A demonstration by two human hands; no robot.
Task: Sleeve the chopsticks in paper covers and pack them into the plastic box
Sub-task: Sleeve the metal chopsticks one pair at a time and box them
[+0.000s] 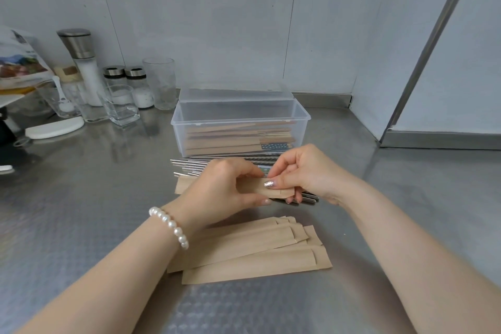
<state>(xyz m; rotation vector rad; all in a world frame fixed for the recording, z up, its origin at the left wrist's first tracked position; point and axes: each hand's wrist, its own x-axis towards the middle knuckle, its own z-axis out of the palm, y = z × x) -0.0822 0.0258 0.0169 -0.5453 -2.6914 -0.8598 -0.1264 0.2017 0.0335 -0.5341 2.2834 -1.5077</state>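
Left hand (230,184) fingers pinched on a paper cover (273,191); right hand (301,171) fingers clasping chopsticks (307,198).

On the shiny steel counter (81,198), the clear plastic box (240,119) with brown paper-covered chopsticks (233,138) inside sits at the back, bare metal chopsticks (189,164) lie just in front of it, flat brown paper covers (252,249) lie nearest, and glass jars (122,89) stand far left.
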